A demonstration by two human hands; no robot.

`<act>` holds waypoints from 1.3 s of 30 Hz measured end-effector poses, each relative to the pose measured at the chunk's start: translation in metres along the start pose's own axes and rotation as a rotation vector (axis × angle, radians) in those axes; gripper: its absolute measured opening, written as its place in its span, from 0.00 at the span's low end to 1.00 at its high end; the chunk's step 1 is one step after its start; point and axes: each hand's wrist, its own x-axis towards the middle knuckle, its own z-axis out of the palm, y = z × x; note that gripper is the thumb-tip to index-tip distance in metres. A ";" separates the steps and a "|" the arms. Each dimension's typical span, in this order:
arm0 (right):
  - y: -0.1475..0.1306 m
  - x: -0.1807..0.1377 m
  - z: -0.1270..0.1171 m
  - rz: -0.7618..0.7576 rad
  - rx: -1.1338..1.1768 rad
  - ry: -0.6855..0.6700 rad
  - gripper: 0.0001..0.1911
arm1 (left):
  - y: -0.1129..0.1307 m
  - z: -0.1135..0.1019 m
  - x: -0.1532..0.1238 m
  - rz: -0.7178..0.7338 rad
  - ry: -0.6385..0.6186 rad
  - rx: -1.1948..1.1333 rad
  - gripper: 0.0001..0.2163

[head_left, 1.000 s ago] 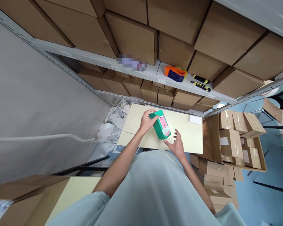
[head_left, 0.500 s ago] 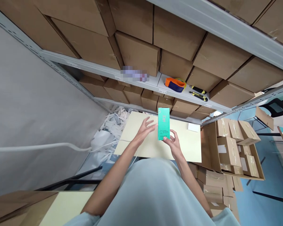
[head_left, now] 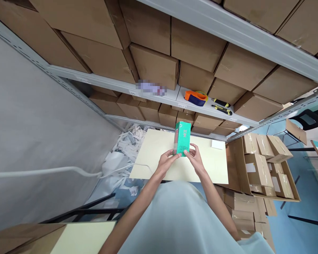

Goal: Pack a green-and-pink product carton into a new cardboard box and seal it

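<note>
A small green carton [head_left: 184, 138] with pale print stands upright between my hands, turned so that its left side also shows. My left hand [head_left: 167, 161] grips its lower left corner, thumb on the front. At the lower right edge my right hand [head_left: 195, 159] holds it too, with the thumb on the front and the other fingers behind. Below the carton lies a pale yellow tabletop [head_left: 148, 150]. A white card or flat box [head_left: 217, 144] rests at the table's far right.
Shelves ahead carry many cardboard boxes [head_left: 153, 65]. An orange and blue tape dispenser [head_left: 195, 98] and two utility knives [head_left: 222, 106] lie on the shelf edge. White paper scraps [head_left: 128, 144] heap at left, near a white cable [head_left: 69, 171]. An open carton of boxes [head_left: 258, 173] stands right.
My left hand, apart from the carton before, has moved right and closed on its lower left. The carton has turned, bringing its left side into sight. My right hand keeps its hold.
</note>
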 end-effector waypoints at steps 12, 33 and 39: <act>-0.007 0.024 0.029 -0.127 -0.137 0.187 0.43 | -0.008 -0.011 -0.015 0.115 0.121 0.067 0.34; -0.003 0.000 0.024 -0.142 -0.024 0.170 0.44 | -0.014 -0.012 -0.025 -0.080 0.080 -0.031 0.28; -0.013 -0.008 0.038 -0.171 -0.178 0.241 0.52 | -0.011 0.000 -0.037 0.165 0.282 0.389 0.28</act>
